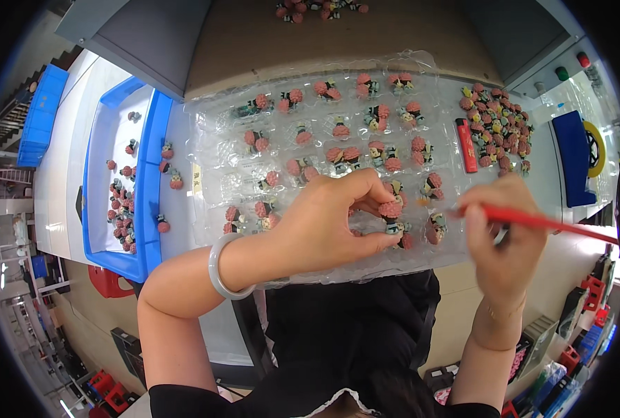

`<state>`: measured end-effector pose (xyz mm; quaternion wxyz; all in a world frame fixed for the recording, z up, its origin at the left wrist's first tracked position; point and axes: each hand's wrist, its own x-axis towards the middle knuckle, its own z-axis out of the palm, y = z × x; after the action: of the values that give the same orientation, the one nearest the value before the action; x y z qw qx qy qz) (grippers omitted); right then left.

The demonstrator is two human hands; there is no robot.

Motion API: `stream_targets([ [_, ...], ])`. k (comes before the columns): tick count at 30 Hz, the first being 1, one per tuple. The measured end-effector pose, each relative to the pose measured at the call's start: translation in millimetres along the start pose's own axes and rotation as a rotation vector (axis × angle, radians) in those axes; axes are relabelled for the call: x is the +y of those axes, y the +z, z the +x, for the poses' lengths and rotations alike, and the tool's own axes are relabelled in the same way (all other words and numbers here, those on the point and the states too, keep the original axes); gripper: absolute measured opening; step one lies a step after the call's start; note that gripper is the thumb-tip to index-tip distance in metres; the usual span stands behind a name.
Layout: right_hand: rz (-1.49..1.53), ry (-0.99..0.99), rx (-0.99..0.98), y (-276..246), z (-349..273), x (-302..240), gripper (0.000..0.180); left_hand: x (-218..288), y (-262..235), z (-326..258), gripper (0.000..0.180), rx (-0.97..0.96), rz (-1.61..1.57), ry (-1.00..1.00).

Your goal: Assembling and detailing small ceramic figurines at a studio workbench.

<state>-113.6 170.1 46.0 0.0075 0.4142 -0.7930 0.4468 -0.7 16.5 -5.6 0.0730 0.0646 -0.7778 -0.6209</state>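
Observation:
Between the thumb and fingers of my left hand (324, 216) is a small figurine (391, 211) with a pink, bumpy head and a pale lower part. My right hand (503, 230), partly smeared by motion, grips a thin red paintbrush (533, 219). The brush's tip points left toward the figurine, a short way apart from it. Under both hands lies a clear plastic blister tray (212, 157), whose hollows hold many similar pink-headed figurines (341, 128). My left hand covers some of the nearer hollows.
At the left stands a blue bin (158, 132) with figurines inside and a few beside it. A heap of figurines (494, 125) lies at the right, next to a red lighter (466, 146). Further right is a blue holder with a yellow ring (594, 148). Grey panels (150, 42) flank the back.

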Motion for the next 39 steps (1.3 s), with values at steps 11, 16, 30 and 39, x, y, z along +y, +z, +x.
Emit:
stream_targets([
  [11, -0.728, 0.22, -0.334, -25.1, 26.3, 68.6, 0.017, 5.2, -13.7, 5.4, 0.04, -0.189, -0.641, -0.121],
  [16, -0.367, 0.157, -0.178, -10.8, 12.7, 44.3, 0.013, -5.9, -7.9, 5.9, 0.042, -0.195, -0.672, 0.077],
  [30, 0.374, 0.416, -0.395, 7.3, 2.9, 12.2, 0.016, -10.7, -5.0, 3.6, 0.042, -0.151, -0.483, 0.276],
  [39, 0.381, 0.483, -0.43, 7.6, 7.4, 10.9, 0.015, -6.9, -4.4, 1.9, 0.043, -0.135, -0.485, 0.22],
])
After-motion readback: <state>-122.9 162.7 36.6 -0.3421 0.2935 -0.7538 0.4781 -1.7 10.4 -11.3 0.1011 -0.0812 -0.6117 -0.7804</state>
